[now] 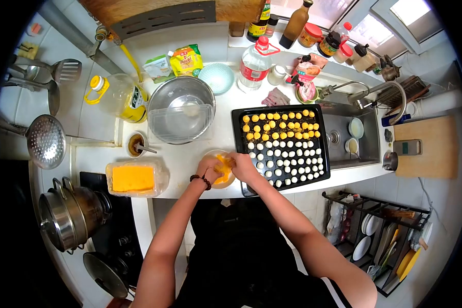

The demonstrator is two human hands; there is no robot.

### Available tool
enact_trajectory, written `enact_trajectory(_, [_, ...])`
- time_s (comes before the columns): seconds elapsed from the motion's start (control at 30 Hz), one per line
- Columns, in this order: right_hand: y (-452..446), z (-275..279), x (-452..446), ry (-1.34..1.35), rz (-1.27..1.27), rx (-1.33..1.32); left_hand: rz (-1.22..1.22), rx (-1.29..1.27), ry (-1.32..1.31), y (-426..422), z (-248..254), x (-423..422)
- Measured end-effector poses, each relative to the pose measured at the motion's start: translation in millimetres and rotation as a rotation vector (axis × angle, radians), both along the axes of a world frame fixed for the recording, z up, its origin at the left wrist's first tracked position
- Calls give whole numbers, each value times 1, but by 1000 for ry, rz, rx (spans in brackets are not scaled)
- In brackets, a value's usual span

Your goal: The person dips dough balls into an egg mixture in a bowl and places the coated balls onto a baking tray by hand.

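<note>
Both my hands meet over a small bowl (pixel 215 183) near the counter's front edge. Soft orange dough (pixel 223 169) lies between them and in the bowl. With a beaded bracelet at its wrist, my left hand (pixel 207 168) is closed on the dough, its fingertips partly hidden. My right hand (pixel 242 166) pinches the dough from the other side. Just right of it lies a black baking tray (pixel 237 128) with rows of orange balls (pixel 284 123) at the back and white balls (pixel 287 159) in front. To the left, an orange block (pixel 133 177) sits in clear plastic wrap.
Behind my hands stands a steel bowl (pixel 161 97) with a clear lid (pixel 182 123) across it. An oil bottle (pixel 119 97), a sauce bowl (pixel 136 143) and a water jug (pixel 255 66) are nearby. Right is the sink (pixel 362 154); left, a stove with pots (pixel 69 218).
</note>
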State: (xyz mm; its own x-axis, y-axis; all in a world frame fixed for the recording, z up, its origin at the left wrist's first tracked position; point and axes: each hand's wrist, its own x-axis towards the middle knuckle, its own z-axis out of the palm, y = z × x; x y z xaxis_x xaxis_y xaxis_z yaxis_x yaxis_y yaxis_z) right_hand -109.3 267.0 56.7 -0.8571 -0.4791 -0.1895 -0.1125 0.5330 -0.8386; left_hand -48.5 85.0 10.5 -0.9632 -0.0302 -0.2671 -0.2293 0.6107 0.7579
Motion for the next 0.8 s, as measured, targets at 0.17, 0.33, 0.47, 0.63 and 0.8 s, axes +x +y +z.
enact_trajectory(0.17, [1,0,2,40,2,44,-103,-135,91,2,-12,12])
enact_trajectory(0.33, [-2,1,2,-9,-22,47,139,-144,-47,10,-82,10])
enact_trajectory(0.47, [-2,-8,2,-5,-72,-4,-47,-136,-78,0,-57,6])
enact_trajectory(0.63, [2,-4,3,-31,-79,-16,-91,-82,45,7,1,-1])
enact_trajectory(0.8, [-1,-6,3,-22,-84,21,-166,-229,6,16,-12,7])
